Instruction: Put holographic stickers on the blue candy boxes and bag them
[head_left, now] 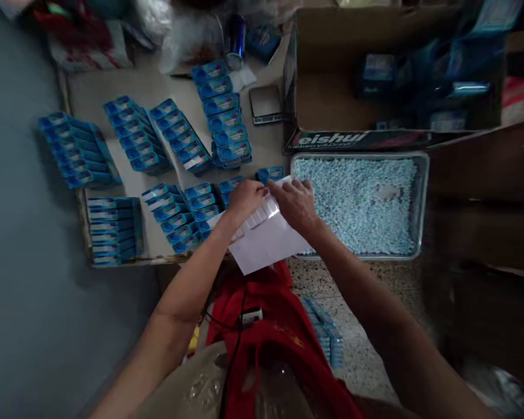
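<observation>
My left hand (244, 199) and my right hand (297, 203) meet over a white sheet (266, 241) that carries a row of small white pieces (257, 218). Both hands have their fingers curled down onto that sheet and its pieces. The sheet lies partly over a metal tray (422, 174) filled with small pale blue tablets (358, 201). Just left of my hands lie rows of small blue packets (181, 218) on a flat board (157, 87).
More stacks of blue packets (76, 151) cover the board to the left and back. An open cardboard box (332, 87) stands behind the tray. A small scale (265, 103) and a blue can (236, 38) sit at the back. Red cloth (279, 326) lies below.
</observation>
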`<move>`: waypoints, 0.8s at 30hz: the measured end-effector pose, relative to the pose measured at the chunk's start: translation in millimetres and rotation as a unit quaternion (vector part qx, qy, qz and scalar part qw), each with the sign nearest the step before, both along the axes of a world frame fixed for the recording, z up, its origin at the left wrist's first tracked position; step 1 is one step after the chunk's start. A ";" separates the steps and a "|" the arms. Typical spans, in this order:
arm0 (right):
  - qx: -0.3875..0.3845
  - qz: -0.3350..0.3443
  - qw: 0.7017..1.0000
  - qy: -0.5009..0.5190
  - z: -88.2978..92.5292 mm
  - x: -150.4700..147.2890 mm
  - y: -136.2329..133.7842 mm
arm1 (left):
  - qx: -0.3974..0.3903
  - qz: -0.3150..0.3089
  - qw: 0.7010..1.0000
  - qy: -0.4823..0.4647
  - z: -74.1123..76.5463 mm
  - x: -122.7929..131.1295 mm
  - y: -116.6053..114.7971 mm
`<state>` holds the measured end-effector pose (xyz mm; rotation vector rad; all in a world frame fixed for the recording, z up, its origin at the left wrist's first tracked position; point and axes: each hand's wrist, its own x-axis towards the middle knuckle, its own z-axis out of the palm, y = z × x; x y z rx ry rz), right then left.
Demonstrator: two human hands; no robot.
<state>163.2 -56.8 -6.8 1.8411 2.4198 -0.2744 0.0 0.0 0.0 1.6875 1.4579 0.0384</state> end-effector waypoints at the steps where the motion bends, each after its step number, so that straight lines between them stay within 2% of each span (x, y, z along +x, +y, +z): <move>1: 0.006 0.004 1.000 0.007 -1.3 0.3 -4.7 | -0.015 0.003 1.000 -0.002 -2.0 -0.9 0.6; 5: 0.020 0.002 1.000 0.020 -7.6 2.3 -16.6 | -0.050 0.010 0.998 -0.029 -8.5 -4.5 1.8; 9: 0.022 -0.005 1.000 0.022 -14.2 3.4 -15.5 | -0.039 0.013 0.997 -0.069 -11.9 -6.5 -1.0; 15: 0.035 -0.029 0.999 0.020 -15.0 -2.7 -20.5 | -0.052 0.058 0.994 -0.071 -17.7 -4.4 -4.8; 17: 0.032 -0.046 0.998 0.028 -11.8 -6.3 -23.9 | -0.059 0.064 0.993 -0.077 -20.1 -5.1 -2.9; 20: 0.032 -0.080 0.995 0.055 -2.5 -10.6 -26.2 | -0.024 0.051 0.996 -0.067 -25.1 -5.5 3.3; 24: 0.028 -0.125 0.988 0.089 26.4 -11.0 -29.4 | 0.044 0.027 0.998 -0.019 -39.5 3.6 16.8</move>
